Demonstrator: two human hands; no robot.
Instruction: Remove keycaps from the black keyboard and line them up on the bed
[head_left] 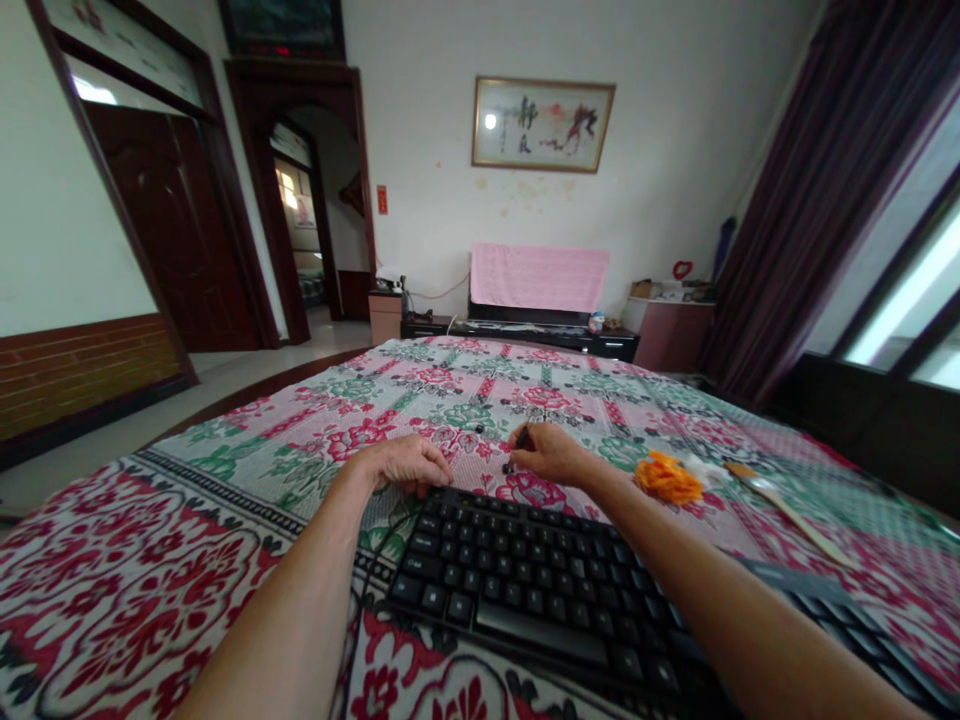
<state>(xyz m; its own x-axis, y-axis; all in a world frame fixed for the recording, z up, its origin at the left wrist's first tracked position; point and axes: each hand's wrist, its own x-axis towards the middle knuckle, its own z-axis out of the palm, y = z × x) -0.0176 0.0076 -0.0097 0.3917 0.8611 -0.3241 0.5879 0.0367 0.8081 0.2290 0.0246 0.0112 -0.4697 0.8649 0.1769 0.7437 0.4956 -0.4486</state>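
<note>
A black keyboard (517,580) lies on the patterned cloth in front of me. My left hand (411,465) is at its far left corner, fingers bent and closed on the edge there. Beyond the keyboard's far edge, my right hand (546,452) pinches a small dark object (523,436); most of it is hidden by the fingers, and I cannot make out its kind. Just below those fingertips a small black piece (508,467) shows close to the cloth. Another small black piece (480,429) lies between the two hands, farther out.
The flowered cloth (202,600) covers the wide surface. Right of my right forearm are a crumpled orange bundle (669,477), white crumpled material (706,472) and a brush (787,512) with a pale handle. A second dark keyboard (840,620) lies partly behind that forearm.
</note>
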